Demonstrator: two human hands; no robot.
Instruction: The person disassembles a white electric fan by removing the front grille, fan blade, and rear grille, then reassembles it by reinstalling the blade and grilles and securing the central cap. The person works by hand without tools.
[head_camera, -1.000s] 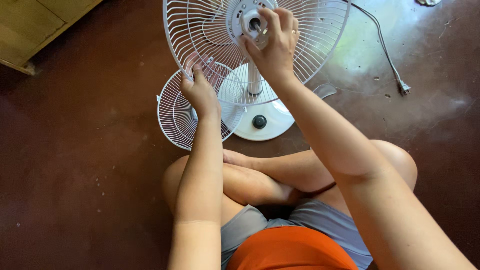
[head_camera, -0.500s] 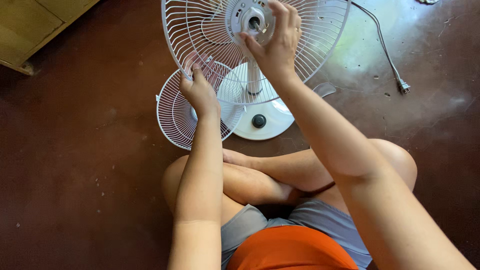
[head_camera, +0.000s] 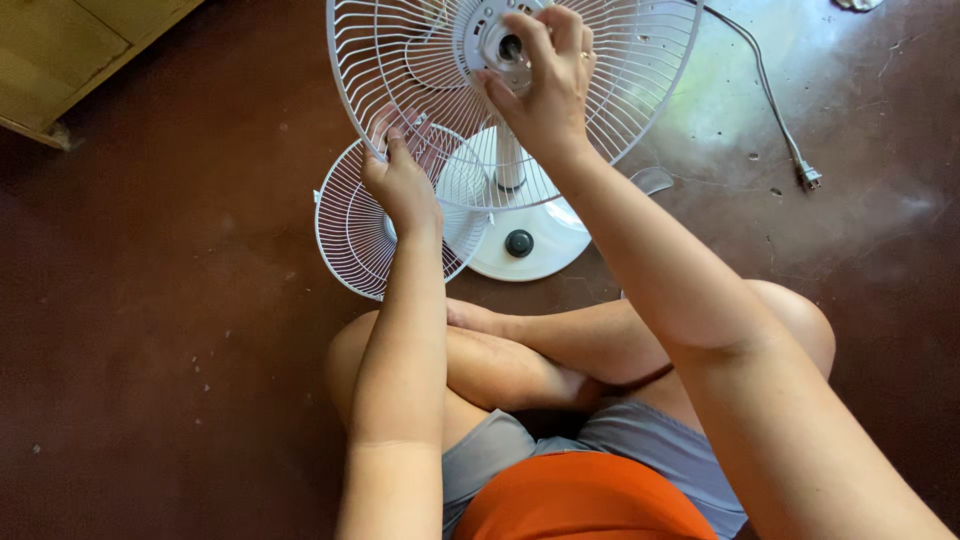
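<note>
The white wire rear fan guard (head_camera: 420, 70) is gripped at its lower-left rim by the left hand (head_camera: 400, 185), while the central hub (head_camera: 500, 45), straight ahead, is pinched by the right hand (head_camera: 545, 85).

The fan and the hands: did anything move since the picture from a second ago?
Very little. The right hand shifted slightly at the hub in the middle of the rear fan guard, fingers remaining on it. The left hand kept its hold on the guard's lower rim. The loose front grille, the round base and the power cord on the floor stayed put.
</note>
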